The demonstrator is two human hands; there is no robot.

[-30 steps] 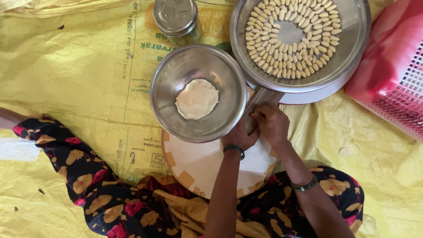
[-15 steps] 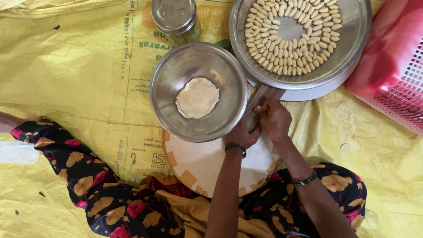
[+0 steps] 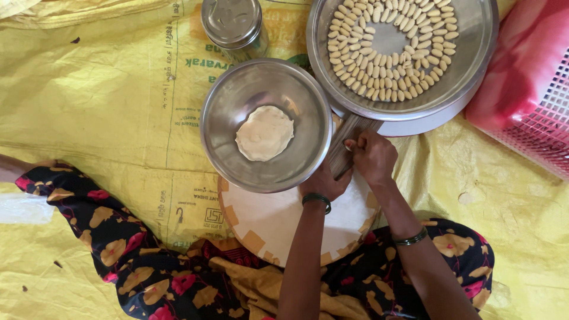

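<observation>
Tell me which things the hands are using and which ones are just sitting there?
In use:
left hand and right hand, both on the wooden tool
round white board under them
tray of small shaped dough pieces
steel bowl with dough

Just lying about:
lidded steel tin
pink basket
yellow sheet

One view alone is given, taken from a camera worn on the head and aimed almost straight down. The scene is seen from close above, at about arm's reach. The lap and both forearms enter from the bottom edge; the far side of the floor sheet [image 3: 106, 106] lies at the top. The round board [image 3: 278, 225] is held near the centre, while the large tray [image 3: 468, 71] and the pink basket [image 3: 533, 118] are cut off by the upper and right edges.
</observation>
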